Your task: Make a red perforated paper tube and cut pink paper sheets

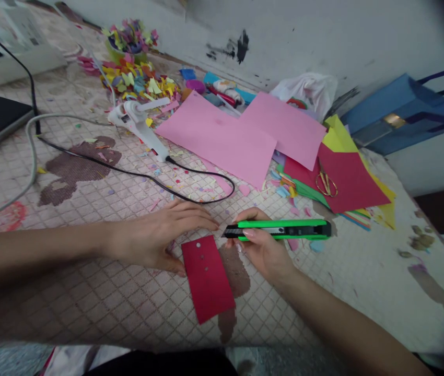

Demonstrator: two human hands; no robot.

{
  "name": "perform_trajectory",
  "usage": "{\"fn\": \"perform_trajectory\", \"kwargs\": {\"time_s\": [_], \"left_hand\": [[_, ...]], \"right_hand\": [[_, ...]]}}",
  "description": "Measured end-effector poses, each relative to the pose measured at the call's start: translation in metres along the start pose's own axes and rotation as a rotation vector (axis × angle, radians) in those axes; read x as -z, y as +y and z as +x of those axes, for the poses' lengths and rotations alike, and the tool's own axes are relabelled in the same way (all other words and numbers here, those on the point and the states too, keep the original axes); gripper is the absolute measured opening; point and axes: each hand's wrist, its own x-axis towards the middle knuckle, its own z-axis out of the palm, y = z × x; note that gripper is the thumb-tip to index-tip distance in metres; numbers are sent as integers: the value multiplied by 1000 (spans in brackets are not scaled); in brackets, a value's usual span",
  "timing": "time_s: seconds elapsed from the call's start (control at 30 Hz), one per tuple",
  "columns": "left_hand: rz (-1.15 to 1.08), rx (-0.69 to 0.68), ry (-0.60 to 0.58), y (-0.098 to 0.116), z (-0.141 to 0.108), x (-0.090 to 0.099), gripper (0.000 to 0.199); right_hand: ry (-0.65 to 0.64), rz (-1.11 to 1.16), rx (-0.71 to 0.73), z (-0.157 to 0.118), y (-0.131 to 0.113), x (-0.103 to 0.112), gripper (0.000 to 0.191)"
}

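Observation:
A green and black utility knife (284, 230) is held in my right hand (263, 248), its blade end pointing left. Just below and left of it lies a small dark red paper rectangle (210, 284) with a few small holes or marks near its top. My left hand (155, 235) rests with fingers apart beside the paper's upper left edge, the thumb at that edge and the other fingers reaching above it. Nothing shows in the left hand.
Behind are a white glue gun (143, 128) with a looping black cord, pink sheets (222, 136), and paper scraps (139, 81). Small gold scissors (326, 183) lie on red paper (363, 183) at the right. A blue bag (398, 115) stands at the back right.

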Motion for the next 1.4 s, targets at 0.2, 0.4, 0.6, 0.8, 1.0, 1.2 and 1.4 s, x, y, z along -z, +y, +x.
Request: {"fn": "perform_trajectory", "kwargs": {"time_s": [0.2,0.4,0.6,0.8,1.0,1.2,1.4], "left_hand": [[16,-72,-158,1,8,4,64],[57,-61,-192,3,12,5,50],[63,-83,-84,-4,7,6,45],[78,-41,-50,-11,5,17,46],[82,-20,-55,-9,6,17,44],[57,-24,-45,-10,6,16,44],[68,-23,-32,-9,6,16,43]], "right_hand": [[-74,9,33,-2,5,5,11],[-98,-29,19,-4,4,6,13],[-90,-150,4,-11,6,11,16],[-145,-526,75,-17,-5,9,12],[-58,-748,216,-16,-12,-5,16],[-30,-856,339,-19,-14,-13,17],[-29,-896,317,-20,-11,-11,17]]}}
